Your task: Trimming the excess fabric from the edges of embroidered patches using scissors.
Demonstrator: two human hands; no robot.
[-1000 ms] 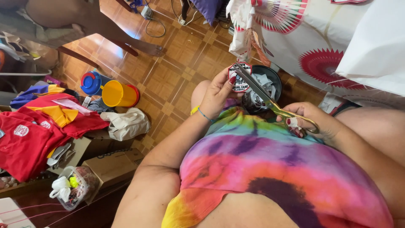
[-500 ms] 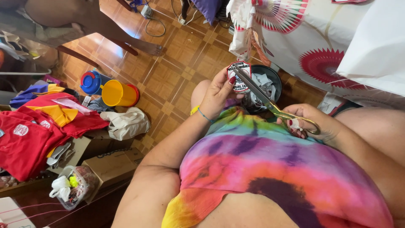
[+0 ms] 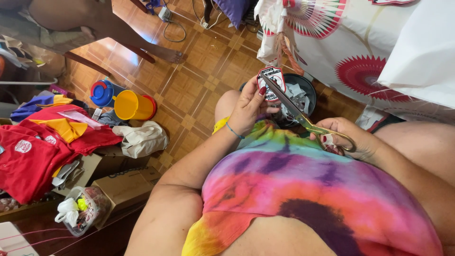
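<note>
Over a dark bin [image 3: 309, 87] of paper scraps [image 3: 297, 95], left hand [image 3: 246, 111] pinching a patch [image 3: 271, 81], right hand [image 3: 348, 140] gripping scissors [image 3: 296, 110].

The left hand [image 3: 246, 111] pinches a small shield-shaped patch [image 3: 271, 81] by its lower edge and holds it up over a dark bin [image 3: 303, 85] holding pale scraps. The right hand [image 3: 348, 140] grips gold-handled scissors [image 3: 303, 118], fingers through the loops, with the long blades laid across the patch. On the wooden floor [image 3: 199, 80] to the left stand a yellow cup [image 3: 130, 105] and a blue cup [image 3: 102, 92], beside red shirts [image 3: 33, 151] and cardboard boxes [image 3: 125, 185].
</note>
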